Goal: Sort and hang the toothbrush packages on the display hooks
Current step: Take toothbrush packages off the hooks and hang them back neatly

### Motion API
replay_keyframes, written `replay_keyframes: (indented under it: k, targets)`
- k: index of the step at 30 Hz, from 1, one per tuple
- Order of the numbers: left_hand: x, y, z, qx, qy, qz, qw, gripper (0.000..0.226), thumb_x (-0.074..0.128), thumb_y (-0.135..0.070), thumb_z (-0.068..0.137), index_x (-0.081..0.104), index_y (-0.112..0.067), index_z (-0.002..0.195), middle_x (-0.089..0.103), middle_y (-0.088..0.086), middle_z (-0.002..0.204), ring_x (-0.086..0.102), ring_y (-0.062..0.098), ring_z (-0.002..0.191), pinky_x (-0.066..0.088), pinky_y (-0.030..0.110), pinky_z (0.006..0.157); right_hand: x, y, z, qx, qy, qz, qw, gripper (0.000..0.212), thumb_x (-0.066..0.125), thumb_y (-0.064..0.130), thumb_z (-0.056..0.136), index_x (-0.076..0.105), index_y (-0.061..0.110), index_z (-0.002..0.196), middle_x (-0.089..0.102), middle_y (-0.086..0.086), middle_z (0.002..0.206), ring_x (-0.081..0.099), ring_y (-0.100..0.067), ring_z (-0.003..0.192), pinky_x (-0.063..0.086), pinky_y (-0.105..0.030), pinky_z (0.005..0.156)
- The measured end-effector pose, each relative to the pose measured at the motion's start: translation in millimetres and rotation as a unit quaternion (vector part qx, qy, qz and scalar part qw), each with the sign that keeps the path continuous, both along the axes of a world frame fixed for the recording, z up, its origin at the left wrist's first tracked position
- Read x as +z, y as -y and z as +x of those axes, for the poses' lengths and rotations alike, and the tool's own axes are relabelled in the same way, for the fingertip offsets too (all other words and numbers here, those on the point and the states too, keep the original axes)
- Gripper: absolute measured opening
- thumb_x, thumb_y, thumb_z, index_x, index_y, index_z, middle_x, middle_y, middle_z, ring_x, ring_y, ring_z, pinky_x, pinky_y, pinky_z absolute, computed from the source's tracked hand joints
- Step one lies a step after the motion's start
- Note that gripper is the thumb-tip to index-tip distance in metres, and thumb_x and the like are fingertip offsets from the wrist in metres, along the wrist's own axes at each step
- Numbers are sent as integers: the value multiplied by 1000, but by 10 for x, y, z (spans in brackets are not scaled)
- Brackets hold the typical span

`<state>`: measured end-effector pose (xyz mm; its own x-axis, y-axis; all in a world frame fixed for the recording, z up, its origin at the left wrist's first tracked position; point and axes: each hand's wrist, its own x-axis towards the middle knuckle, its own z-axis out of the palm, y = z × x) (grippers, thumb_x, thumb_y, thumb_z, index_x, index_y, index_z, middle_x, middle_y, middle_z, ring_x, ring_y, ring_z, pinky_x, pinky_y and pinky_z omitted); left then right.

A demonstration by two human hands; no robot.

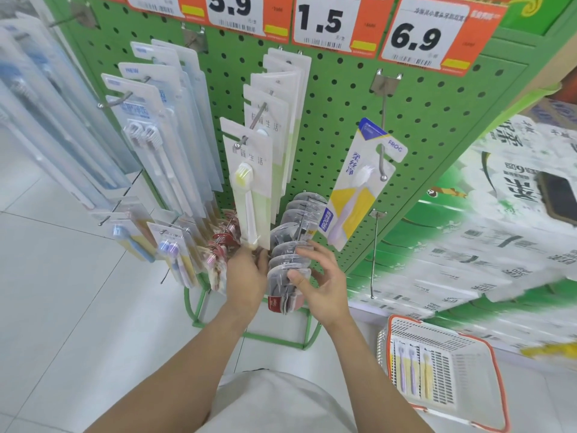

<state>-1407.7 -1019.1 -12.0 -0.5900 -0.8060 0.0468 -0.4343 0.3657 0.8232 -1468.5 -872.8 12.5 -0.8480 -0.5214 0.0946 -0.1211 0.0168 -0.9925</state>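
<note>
A green pegboard [340,98] carries rows of toothbrush packages on hooks. My left hand [246,276] reaches to the bottom of the white-and-green packages [249,182] and the stack below them. My right hand [321,282] pinches the front clear round-topped package [285,276] on a low hook, thumb on its face and fingers behind. One yellow-and-blue package [356,195] hangs alone on the right hook. Below it a long hook [374,254] holds nothing. Several toothbrush packages [412,373] lie in a white basket [487,385] on the floor at the right.
Price tags [327,23] run along the top of the board. Stacked green-and-white cartons [487,232] stand to the right. More blue-and-white packages [146,129] hang on the left hooks, with small coloured ones [175,251] below. White floor tiles [62,292] spread left.
</note>
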Motion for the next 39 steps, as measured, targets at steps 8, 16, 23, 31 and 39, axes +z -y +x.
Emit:
replay_keyframes:
  k: [8,16,23,31,39]
  targets:
    - [200,-53,162,-20,22,-48,998,5,59,-7,95,62,-4,93,66,8,72,62,28,66,39,31,59,9,-40,-38,23,23,7,999,40,85,16,81,74,41,110,51,8,142,41,-10,142,50,-40,105]
    - [358,-144,488,-23,119,-26,992,17,58,-24,96,53,-16,82,65,0,61,59,16,46,51,36,49,45,-42,4,13,24,21,999,37,83,26,78,73,41,110,50,6,139,45,2,133,49,-34,105]
    - [389,-288,858,-19,114,-5,993,26,56,-28,98,46,-23,75,63,1,56,55,2,44,41,17,48,33,-53,27,-14,4,31,999,27,72,24,90,71,36,115,54,4,133,50,-2,130,54,-26,96]
    - [255,-305,1203,-26,4,180,983,11,55,-29,102,56,-19,96,73,-2,79,68,14,72,54,37,72,22,-4,152,-79,0,12,997,31,74,24,90,67,37,118,59,1,133,54,-6,128,53,-19,93]
    - [375,-311,1322,28,-50,285,957,18,56,-18,102,56,-15,84,68,-4,62,58,8,57,47,20,59,72,-34,271,-150,65,9,987,46,80,24,86,60,25,127,59,0,134,55,-7,125,51,-12,88]
